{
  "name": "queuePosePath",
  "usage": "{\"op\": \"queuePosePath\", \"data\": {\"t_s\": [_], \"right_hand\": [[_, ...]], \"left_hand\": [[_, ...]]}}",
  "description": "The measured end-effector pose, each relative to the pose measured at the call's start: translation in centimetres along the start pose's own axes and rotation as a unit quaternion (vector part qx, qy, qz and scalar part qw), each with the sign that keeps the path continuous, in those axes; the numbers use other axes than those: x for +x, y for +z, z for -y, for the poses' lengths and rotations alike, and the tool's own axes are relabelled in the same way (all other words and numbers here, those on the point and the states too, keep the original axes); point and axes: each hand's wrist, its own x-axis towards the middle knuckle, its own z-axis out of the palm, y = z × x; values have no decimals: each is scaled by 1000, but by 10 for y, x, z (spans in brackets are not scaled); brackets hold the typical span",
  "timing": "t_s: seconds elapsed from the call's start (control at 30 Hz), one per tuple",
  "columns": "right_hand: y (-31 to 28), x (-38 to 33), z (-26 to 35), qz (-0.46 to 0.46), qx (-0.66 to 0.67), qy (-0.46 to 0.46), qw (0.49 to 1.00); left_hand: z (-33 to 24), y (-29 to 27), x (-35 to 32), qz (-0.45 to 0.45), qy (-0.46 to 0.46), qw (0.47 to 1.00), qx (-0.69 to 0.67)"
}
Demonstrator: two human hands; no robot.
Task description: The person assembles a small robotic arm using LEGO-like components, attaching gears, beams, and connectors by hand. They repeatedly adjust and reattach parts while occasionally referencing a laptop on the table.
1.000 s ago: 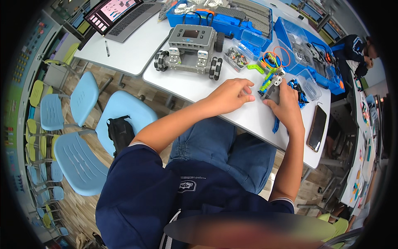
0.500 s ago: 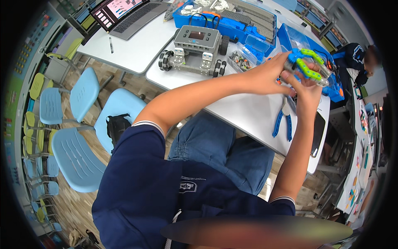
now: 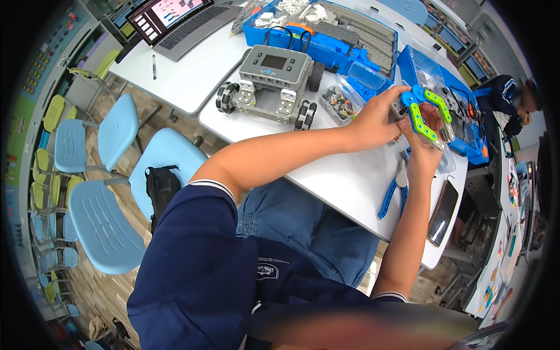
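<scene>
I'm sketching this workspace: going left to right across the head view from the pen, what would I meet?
Pen → wheeled robot → left hand → green-and-blue claw → another person.

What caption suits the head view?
Left hand and right hand hold a green claw with blue gears; a wheeled grey model stands nearby.

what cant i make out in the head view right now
In the head view:
Right hand: some fingers are hidden behind the green-and-blue claw.
Left hand: some fingertips are hidden by the claw.
Pliers: partly covered by the right forearm.
Small parts beside the wheeled robot: too small to identify.
Laptop: screen top cut off by the upper edge.
</scene>
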Motion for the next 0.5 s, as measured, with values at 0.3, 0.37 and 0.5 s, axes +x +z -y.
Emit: {"op": "queuePosePath", "data": {"t_s": [0.3,0.37,0.5], "right_hand": [[-2,-1,6,27,-21,7,999],[0,-1,5,21,-4,0,1000],[2,0,4,14,12,-6,1000]], "left_hand": [[-2,0,-1,-31,-64,995,-69],[-3,-1,-1,-39,-60,996,-61],[-4,-2,-2,-47,-47,998,-7]]}}
